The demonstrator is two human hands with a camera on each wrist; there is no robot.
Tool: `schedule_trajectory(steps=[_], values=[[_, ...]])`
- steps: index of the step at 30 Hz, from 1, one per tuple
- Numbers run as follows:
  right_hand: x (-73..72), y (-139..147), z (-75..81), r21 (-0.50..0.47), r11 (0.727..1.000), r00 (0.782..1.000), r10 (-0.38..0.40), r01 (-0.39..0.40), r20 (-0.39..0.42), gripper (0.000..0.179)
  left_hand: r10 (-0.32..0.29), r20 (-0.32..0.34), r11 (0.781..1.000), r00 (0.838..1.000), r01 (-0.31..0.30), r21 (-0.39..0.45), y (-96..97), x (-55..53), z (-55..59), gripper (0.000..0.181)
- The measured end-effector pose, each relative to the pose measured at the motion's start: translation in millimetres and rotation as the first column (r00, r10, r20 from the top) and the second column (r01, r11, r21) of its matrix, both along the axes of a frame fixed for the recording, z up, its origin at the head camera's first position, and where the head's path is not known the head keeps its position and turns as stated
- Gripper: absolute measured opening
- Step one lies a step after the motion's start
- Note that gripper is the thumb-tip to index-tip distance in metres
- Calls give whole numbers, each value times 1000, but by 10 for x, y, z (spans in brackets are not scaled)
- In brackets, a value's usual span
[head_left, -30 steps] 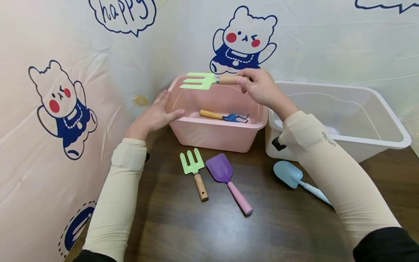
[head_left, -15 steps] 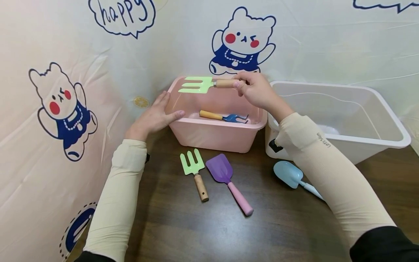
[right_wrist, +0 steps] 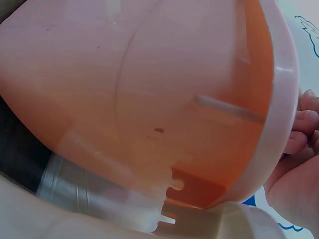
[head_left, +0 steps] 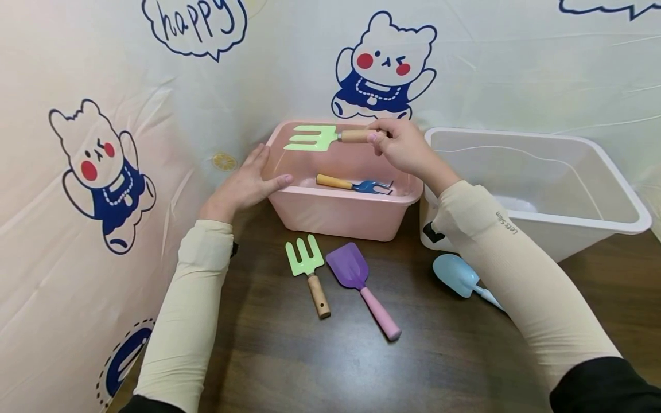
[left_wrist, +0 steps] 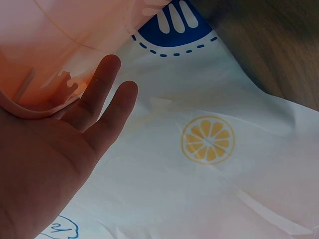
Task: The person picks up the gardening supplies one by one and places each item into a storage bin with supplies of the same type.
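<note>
In the head view, my right hand (head_left: pixel 400 146) pinches the wooden handle of a light green hand fork (head_left: pixel 320 139). The fork lies level above the pink bin (head_left: pixel 341 215), its tines pointing left. My left hand (head_left: pixel 245 183) rests against the bin's left end, its fingers straight and the thumb at the front rim. In the left wrist view, that hand (left_wrist: pixel 55 149) lies along the outside of the bin wall. A small blue-pronged hand rake (head_left: pixel 356 184) with a yellow handle lies inside the bin. In the right wrist view, fingers (right_wrist: pixel 301 134) show beyond the bin rim; the fork is hidden.
A white bin (head_left: pixel 537 223) stands right of the pink one. On the wooden table (head_left: pixel 310 367) in front lie another green hand fork (head_left: pixel 310 269), a purple spade (head_left: pixel 353 267) with a pink handle and a light blue trowel (head_left: pixel 459 275), partly behind the right forearm. Printed cloth (head_left: pixel 289 57) hangs behind.
My right hand has come down a little with the green hand fork, bringing it closer to the pink bin. The left hand has stayed in place.
</note>
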State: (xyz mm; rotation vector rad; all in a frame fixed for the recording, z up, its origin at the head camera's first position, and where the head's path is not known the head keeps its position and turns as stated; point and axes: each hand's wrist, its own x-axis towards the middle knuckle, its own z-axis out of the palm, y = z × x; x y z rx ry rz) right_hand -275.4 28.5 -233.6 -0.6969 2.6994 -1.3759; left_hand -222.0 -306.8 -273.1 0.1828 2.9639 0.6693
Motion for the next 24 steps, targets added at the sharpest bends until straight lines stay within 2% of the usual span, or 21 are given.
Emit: schedule_trajectory(steps=[5, 9, 11, 17, 24], values=[[0, 2, -6, 11, 1000, 1000, -6, 6, 13, 26, -1, 6, 1000, 1000, 1, -4, -2, 4, 7, 112], [-6, -2, -24, -6, 1000, 998, 1, 0, 61, 28, -6, 2, 1000, 1000, 6, 0, -3, 2, 5, 112], [-9, -4, -36, 22, 1000, 997, 15, -17, 71, 36, -6, 1, 1000, 1000, 6, -2, -7, 11, 0, 112], [-16, 5, -67, 144, 987, 995, 57, -67, 78, 77, -2, 8, 1000, 1000, 2, -2, -11, 35, -10, 111], [14, 43, -58, 177, 983, 997, 47, -58, 65, 83, 7, 13, 1000, 1000, -7, 9, 10, 23, 3, 110]])
